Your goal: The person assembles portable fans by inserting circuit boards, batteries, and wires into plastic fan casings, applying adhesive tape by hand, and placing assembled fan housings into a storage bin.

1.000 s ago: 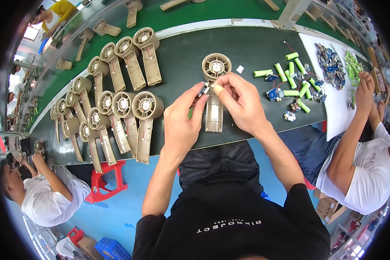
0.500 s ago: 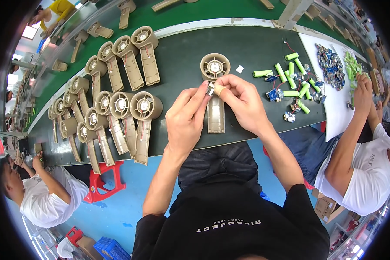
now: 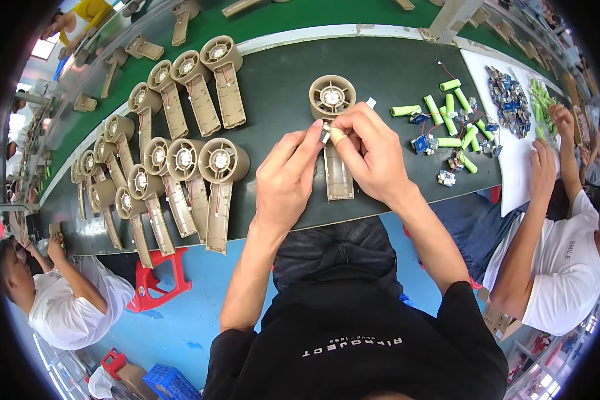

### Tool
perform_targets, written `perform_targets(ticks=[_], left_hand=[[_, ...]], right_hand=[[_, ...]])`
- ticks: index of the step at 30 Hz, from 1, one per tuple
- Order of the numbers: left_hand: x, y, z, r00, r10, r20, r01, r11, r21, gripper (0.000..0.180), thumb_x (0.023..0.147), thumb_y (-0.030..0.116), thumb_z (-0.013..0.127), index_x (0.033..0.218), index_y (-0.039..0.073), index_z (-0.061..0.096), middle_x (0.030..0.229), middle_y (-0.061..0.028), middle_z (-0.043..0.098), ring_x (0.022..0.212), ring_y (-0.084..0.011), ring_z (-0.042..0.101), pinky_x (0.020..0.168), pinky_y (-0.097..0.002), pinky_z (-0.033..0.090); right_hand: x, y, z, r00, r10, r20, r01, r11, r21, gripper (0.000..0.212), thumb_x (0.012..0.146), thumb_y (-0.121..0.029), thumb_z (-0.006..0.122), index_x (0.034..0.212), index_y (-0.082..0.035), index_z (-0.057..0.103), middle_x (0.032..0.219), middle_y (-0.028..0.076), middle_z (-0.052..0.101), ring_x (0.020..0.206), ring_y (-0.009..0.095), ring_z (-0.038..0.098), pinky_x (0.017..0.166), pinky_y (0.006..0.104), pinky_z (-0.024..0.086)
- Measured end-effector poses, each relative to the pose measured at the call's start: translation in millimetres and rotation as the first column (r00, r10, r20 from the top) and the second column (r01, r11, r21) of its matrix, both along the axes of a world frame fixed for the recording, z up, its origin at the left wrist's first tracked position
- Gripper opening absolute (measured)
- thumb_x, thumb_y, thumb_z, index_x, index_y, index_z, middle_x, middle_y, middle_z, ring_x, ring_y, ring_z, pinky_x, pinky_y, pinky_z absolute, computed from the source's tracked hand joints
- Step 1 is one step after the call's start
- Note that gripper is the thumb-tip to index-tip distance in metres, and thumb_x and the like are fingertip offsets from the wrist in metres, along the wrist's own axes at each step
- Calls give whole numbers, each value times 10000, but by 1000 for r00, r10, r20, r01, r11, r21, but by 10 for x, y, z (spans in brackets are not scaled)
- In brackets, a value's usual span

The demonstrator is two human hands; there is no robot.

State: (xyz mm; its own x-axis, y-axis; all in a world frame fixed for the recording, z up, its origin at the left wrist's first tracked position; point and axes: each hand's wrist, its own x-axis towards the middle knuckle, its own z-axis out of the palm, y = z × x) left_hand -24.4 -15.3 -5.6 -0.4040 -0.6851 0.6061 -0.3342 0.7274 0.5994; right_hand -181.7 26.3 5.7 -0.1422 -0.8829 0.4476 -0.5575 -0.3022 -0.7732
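Between the thumb and fingertips of my left hand (image 3: pixel 288 172) is a small circuit board (image 3: pixel 325 135) with a light metal part on it. My right hand (image 3: pixel 373 155) is closed in a pinch right beside the board, with a pale cover on its thumb; what its fingertips hold is hidden. Beneath both hands a beige handheld fan housing (image 3: pixel 340 179) lies on the dark table, its round fan head (image 3: pixel 332 98) pointing away from me. My fingers cover the join between head and handle. A small white piece (image 3: pixel 371 103) lies just beyond my right knuckles.
Several beige fan housings (image 3: pixel 224 162) stand in two rows at left. To the right lie green battery cells (image 3: pixel 449 142) wired to blue boards. A white board (image 3: pixel 513 177) farther right carries more circuit boards (image 3: pixel 507 93). Co-workers sit on both sides; one's hand (image 3: pixel 543 163) is over it.
The fan housing under my hands has turned slightly, its handle end swinging right. My hands keep their grip at the board. The right co-worker's hands have moved apart, one coming nearer.
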Motion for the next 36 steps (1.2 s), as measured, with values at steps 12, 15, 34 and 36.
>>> perform_targets(ticks=[12,15,34,36], left_hand=[[32,-27,14,998,-50,-26,52,997,61,316,831,-60,671,1145,-26,668,879,-122,670,725,-224,650,620,-326,516],[35,-27,17,998,-54,-10,54,998,32,314,830,-65,668,1142,-24,670,874,-119,669,708,-214,644,606,-313,513],[7,8,-10,999,-3,-53,4,1000,26,302,836,-87,656,1130,-30,684,874,-132,682,716,-184,645,637,-281,518],[7,17,-4,999,-9,-52,10,1000,20,303,832,-89,657,1128,-32,684,869,-134,678,712,-190,643,633,-286,517]], right_hand=[[6,-68,-59,961,-89,-260,16,963,-270,143,795,14,696,915,4,620,877,105,624,721,262,637,620,336,519],[20,-56,-46,966,-86,-246,18,964,-264,137,801,19,692,920,5,626,884,109,629,731,263,642,628,334,521],[0,-50,-20,934,-113,-339,7,954,-300,186,744,56,691,917,2,648,871,108,638,727,267,630,617,334,508],[-10,-52,-39,935,-108,-338,-3,950,-312,190,738,57,693,913,-1,648,868,104,639,715,263,624,609,332,503]])
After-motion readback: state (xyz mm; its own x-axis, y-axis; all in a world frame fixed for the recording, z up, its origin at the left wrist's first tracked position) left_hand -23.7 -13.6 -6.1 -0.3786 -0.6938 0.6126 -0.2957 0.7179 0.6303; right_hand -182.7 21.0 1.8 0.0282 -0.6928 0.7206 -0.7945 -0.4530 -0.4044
